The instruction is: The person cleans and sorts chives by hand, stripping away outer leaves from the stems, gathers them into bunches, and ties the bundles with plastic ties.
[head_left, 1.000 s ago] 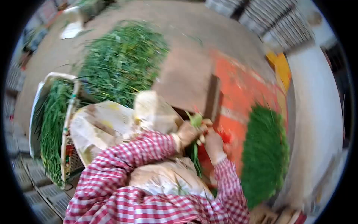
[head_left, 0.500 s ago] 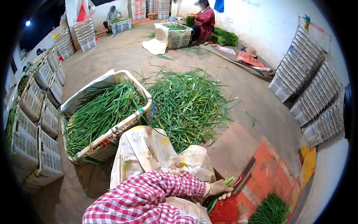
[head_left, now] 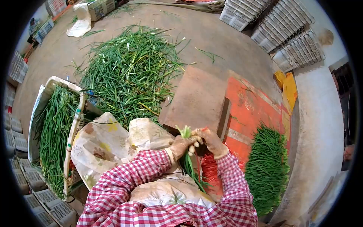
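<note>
My left hand [head_left: 182, 145], in a pale glove, is closed round a small bunch of green stalks [head_left: 187, 166]; the pale cut ends stick up above the fingers and the leaves hang below. My right hand [head_left: 212, 142], also gloved, touches the left one at the bunch, its fingers pinched on a thin red tie [head_left: 204, 129]. A heap of red ties [head_left: 211, 168] lies just below the right hand. Beyond both hands is a brown board [head_left: 196, 98]. To the right, a thick pile of green stalks [head_left: 267, 166] rests beside the orange sheet [head_left: 242, 113].
A white crate [head_left: 70, 143] full of greens stands at the left, near a loose heap of greens [head_left: 128, 72] on the floor. Stacked crates [head_left: 283, 30] are at the upper right, a yellow bag [head_left: 286, 89] below them. Another person [head_left: 33, 25] sits far off at upper left.
The view has swung down and right from the room to my lap. My right hand, mostly out of view half a second ago, is now at the bunch with a red tie.
</note>
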`<state>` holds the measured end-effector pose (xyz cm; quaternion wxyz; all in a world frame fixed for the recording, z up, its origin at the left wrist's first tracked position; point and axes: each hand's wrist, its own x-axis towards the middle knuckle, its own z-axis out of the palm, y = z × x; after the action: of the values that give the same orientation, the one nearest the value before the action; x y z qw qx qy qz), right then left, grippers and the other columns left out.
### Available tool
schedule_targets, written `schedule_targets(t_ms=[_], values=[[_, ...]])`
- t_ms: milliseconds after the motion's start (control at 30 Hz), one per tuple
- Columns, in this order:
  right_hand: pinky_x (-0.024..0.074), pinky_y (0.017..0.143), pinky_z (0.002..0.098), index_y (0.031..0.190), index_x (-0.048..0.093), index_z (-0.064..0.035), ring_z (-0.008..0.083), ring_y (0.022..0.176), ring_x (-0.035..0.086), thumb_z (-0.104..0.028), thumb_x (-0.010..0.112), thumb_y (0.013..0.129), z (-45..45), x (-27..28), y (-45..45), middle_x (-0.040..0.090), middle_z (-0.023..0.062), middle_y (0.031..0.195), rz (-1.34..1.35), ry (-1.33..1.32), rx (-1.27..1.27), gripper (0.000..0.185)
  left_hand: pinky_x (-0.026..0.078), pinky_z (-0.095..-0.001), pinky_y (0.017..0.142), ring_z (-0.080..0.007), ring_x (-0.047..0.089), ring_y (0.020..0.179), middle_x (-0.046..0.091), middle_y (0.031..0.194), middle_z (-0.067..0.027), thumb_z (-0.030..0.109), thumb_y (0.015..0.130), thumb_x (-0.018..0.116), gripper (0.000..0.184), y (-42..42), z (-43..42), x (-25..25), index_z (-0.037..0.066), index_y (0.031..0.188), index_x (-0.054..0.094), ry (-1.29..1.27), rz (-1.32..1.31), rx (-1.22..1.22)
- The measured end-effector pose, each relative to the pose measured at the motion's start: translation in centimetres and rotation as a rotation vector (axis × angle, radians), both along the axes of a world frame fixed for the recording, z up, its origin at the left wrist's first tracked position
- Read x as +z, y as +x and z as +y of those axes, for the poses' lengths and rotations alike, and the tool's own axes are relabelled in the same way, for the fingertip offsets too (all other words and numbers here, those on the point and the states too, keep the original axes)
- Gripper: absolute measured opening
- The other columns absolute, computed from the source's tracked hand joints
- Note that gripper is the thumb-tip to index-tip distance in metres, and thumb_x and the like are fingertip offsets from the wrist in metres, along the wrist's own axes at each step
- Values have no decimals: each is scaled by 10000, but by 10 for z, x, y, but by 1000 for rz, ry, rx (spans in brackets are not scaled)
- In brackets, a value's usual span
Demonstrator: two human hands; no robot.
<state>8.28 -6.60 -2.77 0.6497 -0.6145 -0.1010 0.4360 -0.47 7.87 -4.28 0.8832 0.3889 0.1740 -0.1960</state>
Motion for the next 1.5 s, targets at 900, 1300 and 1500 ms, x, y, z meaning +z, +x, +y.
schedule_targets(t_ms=[900, 1300, 1500], values=[[382, 978, 341, 1276, 478, -29, 226, 1226, 458, -204, 481, 942, 77, 81, 20, 528, 84, 1298, -919, -283, 862, 377, 480, -252, 587, -130, 592, 638, 631, 853, -18, 152, 845, 648, 330, 0, 3, 17, 71, 1143, 532, -50, -188, 102], [497, 579, 275, 1033, 596, -14, 133, 675, 606, -202, 645, 830, 38, 101, -7, 642, 54, 797, -689, -669, 326, 282, 472, -299, 601, -114, 550, 611, 557, 664, -13, 237, 887, 588, 291, 56, 48, 74, 50, 1110, 589, -739, -272, 344], [493, 723, 407, 1228, 543, -89, 307, 821, 637, -129, 697, 707, 58, 65, 125, 638, 177, 921, -1460, -900, 323, 544, 412, -376, 941, -231, 429, 1229, 378, 1370, -132, 593, 745, 655, 901, 77, 99, 56, 121, 1415, 279, 305, -227, 572]])
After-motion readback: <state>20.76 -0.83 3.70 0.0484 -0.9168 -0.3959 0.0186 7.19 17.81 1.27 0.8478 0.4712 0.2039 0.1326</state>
